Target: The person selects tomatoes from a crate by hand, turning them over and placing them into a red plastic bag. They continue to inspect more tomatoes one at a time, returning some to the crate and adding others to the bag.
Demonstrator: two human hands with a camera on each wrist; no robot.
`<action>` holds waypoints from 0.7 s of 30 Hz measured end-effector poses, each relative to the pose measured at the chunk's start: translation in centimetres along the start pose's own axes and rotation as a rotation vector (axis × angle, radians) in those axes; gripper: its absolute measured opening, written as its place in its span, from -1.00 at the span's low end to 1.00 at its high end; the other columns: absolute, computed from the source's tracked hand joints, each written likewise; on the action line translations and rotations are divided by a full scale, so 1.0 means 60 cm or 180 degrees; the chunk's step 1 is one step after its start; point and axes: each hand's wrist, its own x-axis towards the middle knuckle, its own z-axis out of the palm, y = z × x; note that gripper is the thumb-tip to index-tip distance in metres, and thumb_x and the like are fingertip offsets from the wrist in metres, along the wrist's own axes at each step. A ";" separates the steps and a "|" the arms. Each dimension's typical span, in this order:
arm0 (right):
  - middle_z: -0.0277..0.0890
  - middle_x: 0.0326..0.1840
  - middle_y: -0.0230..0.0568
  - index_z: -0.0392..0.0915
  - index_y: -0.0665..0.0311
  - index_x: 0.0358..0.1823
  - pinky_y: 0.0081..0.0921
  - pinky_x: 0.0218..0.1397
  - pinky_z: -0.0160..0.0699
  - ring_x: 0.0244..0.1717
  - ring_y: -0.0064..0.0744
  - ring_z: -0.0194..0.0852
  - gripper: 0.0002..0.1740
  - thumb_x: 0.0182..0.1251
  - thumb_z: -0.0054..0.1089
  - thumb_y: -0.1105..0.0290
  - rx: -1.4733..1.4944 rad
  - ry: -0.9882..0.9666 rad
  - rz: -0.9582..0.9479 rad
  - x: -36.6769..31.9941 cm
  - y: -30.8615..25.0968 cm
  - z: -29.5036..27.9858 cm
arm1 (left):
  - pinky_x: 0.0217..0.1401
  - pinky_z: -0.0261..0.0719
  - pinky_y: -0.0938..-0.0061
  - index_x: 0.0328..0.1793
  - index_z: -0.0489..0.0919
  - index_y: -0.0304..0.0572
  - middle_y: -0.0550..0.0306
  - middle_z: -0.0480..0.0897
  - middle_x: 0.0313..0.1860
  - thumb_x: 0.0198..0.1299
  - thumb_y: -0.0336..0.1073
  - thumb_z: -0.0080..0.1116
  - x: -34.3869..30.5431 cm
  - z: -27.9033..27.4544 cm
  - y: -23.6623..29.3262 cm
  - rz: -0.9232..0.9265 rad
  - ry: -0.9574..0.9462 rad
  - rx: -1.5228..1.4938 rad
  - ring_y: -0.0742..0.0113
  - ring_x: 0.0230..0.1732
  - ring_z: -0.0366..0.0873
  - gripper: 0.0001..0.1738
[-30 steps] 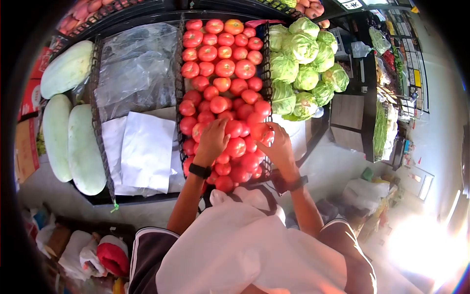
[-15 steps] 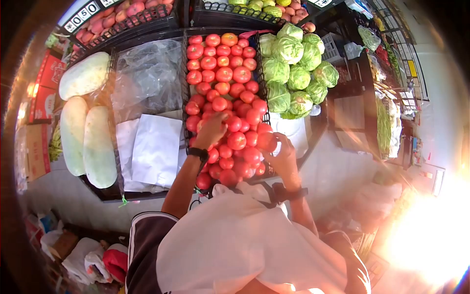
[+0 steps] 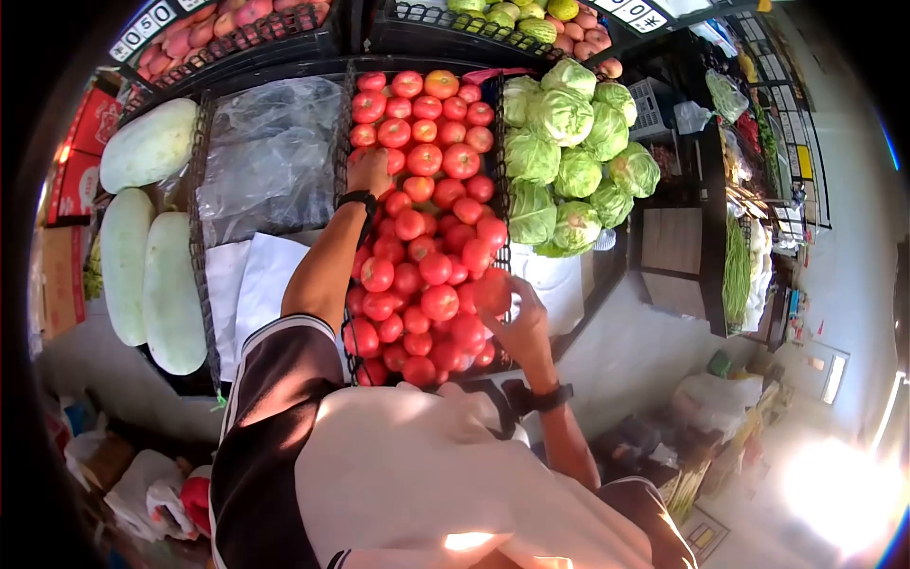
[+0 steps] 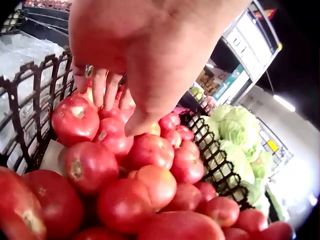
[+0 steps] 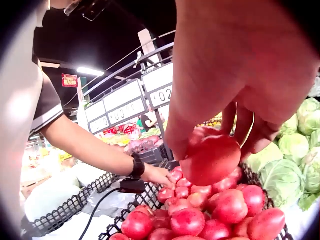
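My right hand (image 3: 523,327) holds a red tomato (image 5: 210,159) between thumb and fingers, raised over the front right part of the tomato bin. The left hand (image 3: 370,173) reaches to the bin's far left side. Its fingers (image 4: 99,90) point down over the tomatoes there, thumb apart from them, fingertips right at a tomato (image 4: 114,137). Many loose tomatoes (image 3: 440,302) are heaped in the near half of the bin, while those at the back (image 3: 425,159) lie in neater rows.
Black mesh dividers (image 4: 37,95) flank the tomatoes. Cabbages (image 3: 569,119) are piled to the right. On the left are plastic bags (image 3: 270,142), white paper (image 3: 270,275) and large pale green gourds (image 3: 128,266). Price signs (image 5: 117,107) stand behind.
My left hand has moved from the middle of the heap away to the bin's far left side. The right hand keeps hold of its tomato near the right edge.
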 end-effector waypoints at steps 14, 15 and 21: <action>0.56 0.07 0.25 0.41 0.63 0.13 -0.14 0.15 0.60 0.11 0.12 0.57 -0.04 -0.07 0.53 -0.09 0.0070 -0.1487 0.0859 0.476 0.132 0.232 | 0.16 0.39 0.05 0.22 0.48 -0.06 0.02 0.62 0.00 -0.26 -0.17 0.55 0.039 0.018 0.018 -0.0103 0.0383 0.0132 0.00 0.11 0.53 -0.19; 0.57 0.04 0.23 0.42 0.63 0.12 -0.16 0.11 0.60 0.09 0.08 0.59 -0.04 -0.08 0.54 -0.09 0.0067 -0.1442 0.0821 0.481 0.137 0.243 | 0.17 0.38 0.04 0.22 0.48 -0.06 0.02 0.61 0.00 -0.27 -0.17 0.55 0.037 0.006 0.018 -0.0046 0.0366 0.0049 0.00 0.12 0.53 -0.19; 0.60 -0.08 0.12 0.37 0.62 0.17 -0.26 -0.04 0.64 -0.05 -0.12 0.65 0.01 -0.10 0.56 -0.09 0.0152 -0.1458 0.0890 0.487 0.150 0.276 | 0.24 0.34 -0.05 0.29 0.44 -0.03 0.04 0.55 -0.02 -0.31 -0.12 0.61 0.032 0.010 0.005 0.0155 0.0470 -0.0359 0.00 0.12 0.57 -0.08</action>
